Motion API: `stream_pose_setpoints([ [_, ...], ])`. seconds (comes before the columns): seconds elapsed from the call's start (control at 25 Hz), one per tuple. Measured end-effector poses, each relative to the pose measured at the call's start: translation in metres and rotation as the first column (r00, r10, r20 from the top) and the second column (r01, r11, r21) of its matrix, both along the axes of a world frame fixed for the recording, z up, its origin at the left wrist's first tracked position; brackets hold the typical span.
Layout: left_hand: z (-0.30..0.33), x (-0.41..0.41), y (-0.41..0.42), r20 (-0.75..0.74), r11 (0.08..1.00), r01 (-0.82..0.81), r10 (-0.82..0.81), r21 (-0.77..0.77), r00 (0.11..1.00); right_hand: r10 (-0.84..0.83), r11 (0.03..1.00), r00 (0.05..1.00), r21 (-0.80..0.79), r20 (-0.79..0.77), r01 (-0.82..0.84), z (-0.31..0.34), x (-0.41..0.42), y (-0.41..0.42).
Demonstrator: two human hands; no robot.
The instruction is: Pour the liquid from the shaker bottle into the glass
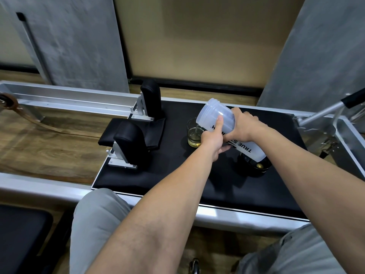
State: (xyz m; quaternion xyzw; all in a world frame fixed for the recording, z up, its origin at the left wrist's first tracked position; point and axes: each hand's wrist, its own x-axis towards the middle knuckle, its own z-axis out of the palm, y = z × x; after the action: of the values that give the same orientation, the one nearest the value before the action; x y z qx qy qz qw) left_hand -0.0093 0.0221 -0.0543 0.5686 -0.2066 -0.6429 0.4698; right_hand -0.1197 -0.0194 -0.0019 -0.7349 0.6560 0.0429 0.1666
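While both hands tip shaker bottle [219,120], glass [194,133] sits nr pad edge.

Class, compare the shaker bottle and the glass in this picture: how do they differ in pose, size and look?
The shaker bottle is tilted with its open mouth over the glass, which stands upright on the black pad. The bottle is larger and cloudy white with black lettering; the glass is small, clear and plain. Both hands, left hand and right hand, hold the bottle; neither holds the glass. Both containers are open-topped.
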Motion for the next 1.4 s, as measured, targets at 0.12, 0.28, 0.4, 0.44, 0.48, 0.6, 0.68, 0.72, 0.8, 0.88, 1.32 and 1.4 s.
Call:
stream_pose_setpoints([
  [0.12, 0.0004, -0.0004, -0.0004, 0.011, 1.0, 0.008, -0.008, 0.002, 1.0, 0.001, 1.0, 1.0, -0.002, -0.001, -0.001, 0.0011, -0.0004, -0.0007],
  [0.28, 0.001, -0.0014, -0.0005, 0.003, 1.0, 0.01, -0.01, -0.002, 1.0, 0.003, 1.0, 1.0, -0.004, -0.004, -0.003, 0.0018, -0.0012, -0.0016],
  [0.4, 0.0017, -0.0015, -0.0002, -0.002, 1.0, 0.009, -0.009, -0.008, 1.0, 0.005, 1.0, 1.0, -0.007, -0.007, -0.005, 0.002, -0.001, -0.0018],
  [0.44, 0.0021, -0.0013, -0.0001, -0.005, 1.0, 0.005, -0.005, -0.012, 1.0, 0.005, 1.0, 1.0, -0.009, -0.008, -0.005, 0.0022, -0.001, -0.0016],
  [0.48, 0.0025, -0.0011, 0.0, -0.01, 1.0, 0.001, -0.001, -0.015, 1.0, 0.005, 1.0, 1.0, -0.01, -0.009, -0.005, 0.0024, -0.0008, -0.0017],
  [0.6, 0.0034, -0.0002, 0.0006, -0.023, 1.0, -0.007, 0.007, -0.022, 1.0, 0.007, 1.0, 1.0, -0.009, -0.01, -0.007, 0.003, -0.0005, -0.0019],
  [0.68, 0.0033, 0.0002, 0.0011, -0.023, 1.0, -0.01, 0.009, -0.02, 1.0, 0.01, 1.0, 1.0, -0.006, -0.008, -0.01, 0.003, 0.0, -0.0018],
  [0.72, 0.0031, 0.0002, 0.0015, -0.022, 1.0, -0.011, 0.01, -0.016, 1.0, 0.012, 1.0, 1.0, -0.004, -0.009, -0.012, 0.003, 0.0001, -0.0017],
  [0.8, 0.0021, 0.0002, 0.0013, -0.022, 1.0, -0.009, 0.008, -0.011, 1.0, 0.012, 1.0, 1.0, 0.0, -0.011, -0.013, 0.0032, 0.0004, -0.0013],
  [0.88, 0.0011, -0.0002, 0.001, -0.026, 1.0, -0.005, 0.005, -0.005, 1.0, 0.015, 1.0, 1.0, 0.004, -0.016, -0.015, 0.0032, 0.0002, -0.001],
  [1.32, 0.0012, -0.0008, 0.001, -0.036, 1.0, -0.008, 0.008, -0.001, 0.999, 0.021, 1.0, 1.0, 0.008, -0.018, -0.021, 0.0051, -0.0004, -0.0002],
  [1.4, 0.0008, -0.0011, 0.0013, -0.034, 1.0, -0.008, 0.008, 0.002, 0.999, 0.022, 1.0, 1.0, 0.008, -0.018, -0.022, 0.0053, 0.0, 0.0007],
])
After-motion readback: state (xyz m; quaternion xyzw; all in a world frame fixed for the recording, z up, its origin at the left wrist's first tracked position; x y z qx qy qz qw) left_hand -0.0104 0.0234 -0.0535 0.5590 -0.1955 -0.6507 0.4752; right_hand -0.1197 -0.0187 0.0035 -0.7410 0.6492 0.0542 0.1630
